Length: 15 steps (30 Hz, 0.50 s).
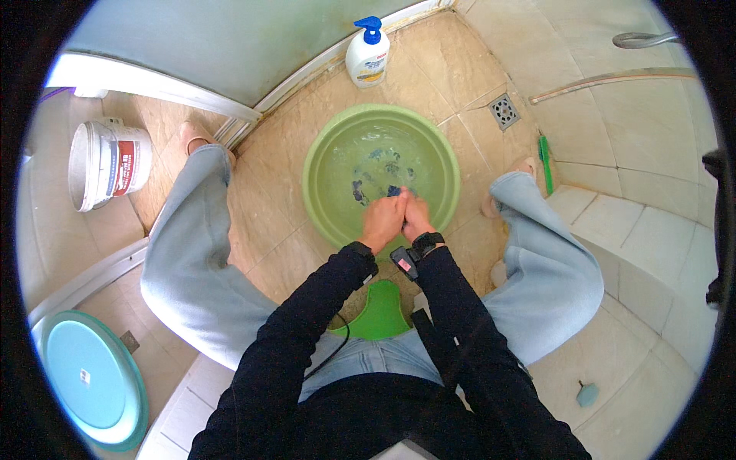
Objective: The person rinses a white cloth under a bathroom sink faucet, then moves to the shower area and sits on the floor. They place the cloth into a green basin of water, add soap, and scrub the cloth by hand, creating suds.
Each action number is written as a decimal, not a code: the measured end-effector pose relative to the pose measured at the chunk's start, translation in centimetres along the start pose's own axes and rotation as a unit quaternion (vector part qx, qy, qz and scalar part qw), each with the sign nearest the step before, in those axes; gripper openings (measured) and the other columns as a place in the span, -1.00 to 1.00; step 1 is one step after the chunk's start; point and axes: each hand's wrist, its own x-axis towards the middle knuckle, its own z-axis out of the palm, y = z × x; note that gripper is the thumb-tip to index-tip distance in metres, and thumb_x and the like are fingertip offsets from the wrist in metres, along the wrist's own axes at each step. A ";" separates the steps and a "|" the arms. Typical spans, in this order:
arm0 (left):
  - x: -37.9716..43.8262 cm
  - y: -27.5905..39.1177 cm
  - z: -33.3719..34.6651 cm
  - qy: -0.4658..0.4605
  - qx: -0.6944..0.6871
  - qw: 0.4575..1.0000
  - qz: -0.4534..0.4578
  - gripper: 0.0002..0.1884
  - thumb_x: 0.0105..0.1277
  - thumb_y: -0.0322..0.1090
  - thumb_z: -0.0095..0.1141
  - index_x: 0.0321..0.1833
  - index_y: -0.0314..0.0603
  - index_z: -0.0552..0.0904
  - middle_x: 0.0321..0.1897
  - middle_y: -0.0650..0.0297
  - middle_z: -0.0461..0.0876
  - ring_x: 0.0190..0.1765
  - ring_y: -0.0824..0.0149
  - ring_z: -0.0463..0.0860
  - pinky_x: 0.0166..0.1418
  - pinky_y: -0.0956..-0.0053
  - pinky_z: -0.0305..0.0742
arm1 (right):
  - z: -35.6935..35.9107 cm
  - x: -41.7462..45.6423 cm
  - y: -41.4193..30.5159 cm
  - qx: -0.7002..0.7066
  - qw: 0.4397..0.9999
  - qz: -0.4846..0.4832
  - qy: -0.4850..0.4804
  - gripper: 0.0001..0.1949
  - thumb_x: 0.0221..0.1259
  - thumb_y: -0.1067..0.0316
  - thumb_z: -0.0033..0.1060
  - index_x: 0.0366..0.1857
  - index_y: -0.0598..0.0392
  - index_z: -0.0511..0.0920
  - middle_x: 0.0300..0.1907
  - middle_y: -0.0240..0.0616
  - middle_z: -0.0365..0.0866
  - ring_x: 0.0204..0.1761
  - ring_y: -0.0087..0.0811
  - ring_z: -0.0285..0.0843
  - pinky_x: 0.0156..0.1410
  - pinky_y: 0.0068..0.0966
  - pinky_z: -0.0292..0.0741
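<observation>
A round green plastic basin [315, 190] holding water sits on the floor between my feet. Over its near side, my left hand [382, 219] and my right hand [416, 218] are pressed together. A bit of dark blue material [394, 191], apparently cloth, sticks out at the fingertips and is gripped between them. Other dark blue patches [359, 192] show in the water beyond my hands. Whether these are separate pieces or parts of one cloth, I cannot tell. My fingers hide most of what they hold.
A white pump bottle [367, 60] with a blue top stands behind the basin. To the right are a floor drain [505, 112] and a green brush [545, 165]. On the left are a white bucket [110, 165] and an upturned turquoise basin [92, 374]. Beneath me is a green stool [382, 313].
</observation>
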 end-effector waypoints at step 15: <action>-0.3 -12.8 -3.9 -0.139 0.025 0.986 0.093 -0.43 0.40 -0.15 0.15 0.37 -0.35 0.42 -0.12 -0.02 0.70 -0.09 0.06 0.70 0.03 0.16 0.57 | 3.4 -3.2 -1.6 -0.258 0.947 -0.167 -0.090 -0.43 0.37 -0.01 0.18 0.25 0.20 0.33 0.00 -0.08 0.58 0.00 -0.20 0.56 0.11 -0.27 0.54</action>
